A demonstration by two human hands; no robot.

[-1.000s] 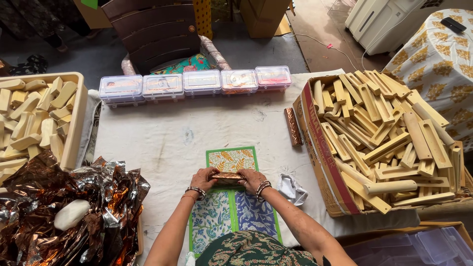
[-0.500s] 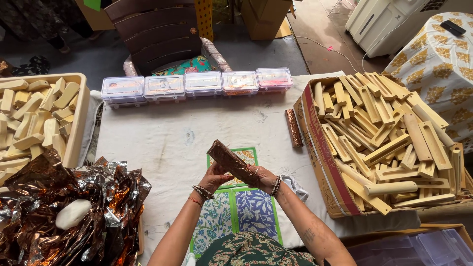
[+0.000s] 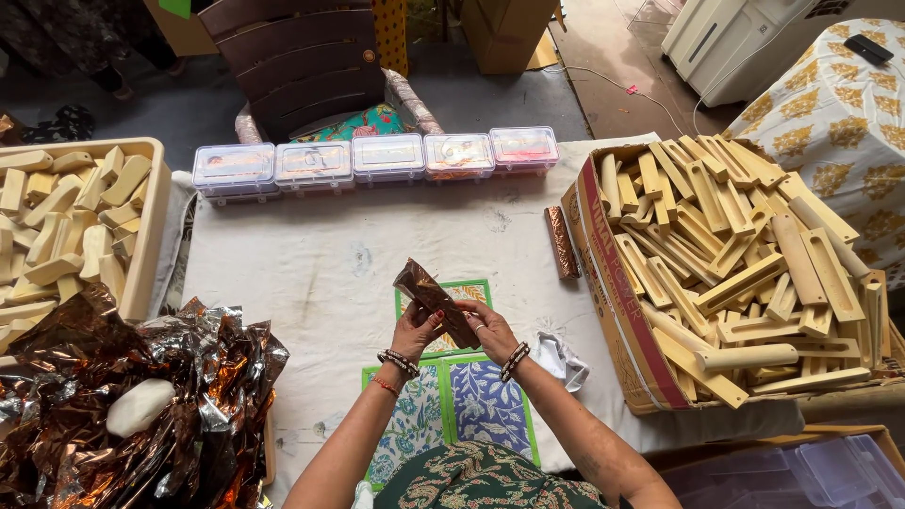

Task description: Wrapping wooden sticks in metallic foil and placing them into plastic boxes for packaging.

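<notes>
Head view: both hands hold one foil-wrapped bar (image 3: 436, 303) above the tabletop's (image 3: 311, 273) near edge. Its long axis tilts up toward the far left. The left hand (image 3: 415, 330) pinches the middle; the right hand (image 3: 490, 332) closes on the lower end.

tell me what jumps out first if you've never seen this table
The cardboard box heaped with pale wooden sticks on the right, and the crumpled coppery foil at lower left. In the middle, both hands hold a foil-wrapped bar tilted above patterned sheets.
</notes>
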